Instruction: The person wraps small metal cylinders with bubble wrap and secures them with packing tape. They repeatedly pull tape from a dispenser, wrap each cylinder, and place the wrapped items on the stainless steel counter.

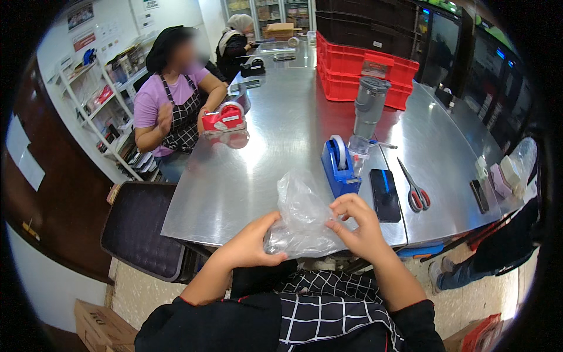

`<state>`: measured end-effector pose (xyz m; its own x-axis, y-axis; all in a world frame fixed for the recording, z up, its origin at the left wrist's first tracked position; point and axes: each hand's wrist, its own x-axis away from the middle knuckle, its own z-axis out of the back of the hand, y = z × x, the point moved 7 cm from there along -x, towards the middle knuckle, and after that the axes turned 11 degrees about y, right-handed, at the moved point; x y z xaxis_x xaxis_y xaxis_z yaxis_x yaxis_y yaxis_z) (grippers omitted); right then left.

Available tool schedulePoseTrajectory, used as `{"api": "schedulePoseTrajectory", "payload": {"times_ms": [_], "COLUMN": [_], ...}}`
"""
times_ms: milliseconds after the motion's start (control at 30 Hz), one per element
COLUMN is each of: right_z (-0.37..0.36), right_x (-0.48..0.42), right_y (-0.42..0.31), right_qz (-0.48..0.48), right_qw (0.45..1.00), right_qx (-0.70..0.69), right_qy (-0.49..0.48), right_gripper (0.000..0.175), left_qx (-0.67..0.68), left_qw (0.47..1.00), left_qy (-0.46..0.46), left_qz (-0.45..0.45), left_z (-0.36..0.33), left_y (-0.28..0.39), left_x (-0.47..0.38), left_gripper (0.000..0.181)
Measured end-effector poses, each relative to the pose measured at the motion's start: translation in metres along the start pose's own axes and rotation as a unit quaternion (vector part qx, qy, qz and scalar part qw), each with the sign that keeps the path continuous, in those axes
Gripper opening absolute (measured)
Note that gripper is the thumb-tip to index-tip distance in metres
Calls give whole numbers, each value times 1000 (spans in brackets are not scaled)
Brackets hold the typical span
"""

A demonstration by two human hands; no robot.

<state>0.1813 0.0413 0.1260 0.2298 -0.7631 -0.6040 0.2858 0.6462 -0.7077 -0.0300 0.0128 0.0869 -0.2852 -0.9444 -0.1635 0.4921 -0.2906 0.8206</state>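
A crumpled clear plastic bag lies at the front edge of the steel table, its upper end pointing away from me. My left hand grips the bag's left side, thumb in front and fingers behind. With thumb and fingertips, my right hand pinches the bag's right side. Whatever the bag may contain is too unclear to tell. Just beyond my right hand stands a blue tape dispenser with a roll of tape. A dark smartphone and scissors with red and grey handles lie to the right.
A grey tumbler stands behind a small clear plastic cup. Stacked red crates rise at the back. A red tape dispenser sits near a seated person at the left. A black chair adjoins the table's left corner.
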Motion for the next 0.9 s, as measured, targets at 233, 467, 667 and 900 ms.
{"api": "schedulePoseTrajectory", "payload": {"times_ms": [233,467,667,900], "right_z": [108,113,84,50], "right_x": [-16,22,54,89], "right_y": [36,57,69,61], "right_qz": [-97,-158,-242,-249], "right_qw": [964,964,960,967], "right_qx": [-160,-93,-79,-56], "right_qy": [190,192,120,8], "right_gripper": [11,17,24,28], "left_qx": [-62,-162,-197,124], "left_qw": [994,986,936,948], "left_qy": [-86,14,291,219], "left_qz": [-38,-40,-4,194], "left_z": [11,75,136,103], "left_y": [-21,-27,-18,-70], "left_x": [18,-14,-170,-270], "left_gripper": [77,76,80,127]}}
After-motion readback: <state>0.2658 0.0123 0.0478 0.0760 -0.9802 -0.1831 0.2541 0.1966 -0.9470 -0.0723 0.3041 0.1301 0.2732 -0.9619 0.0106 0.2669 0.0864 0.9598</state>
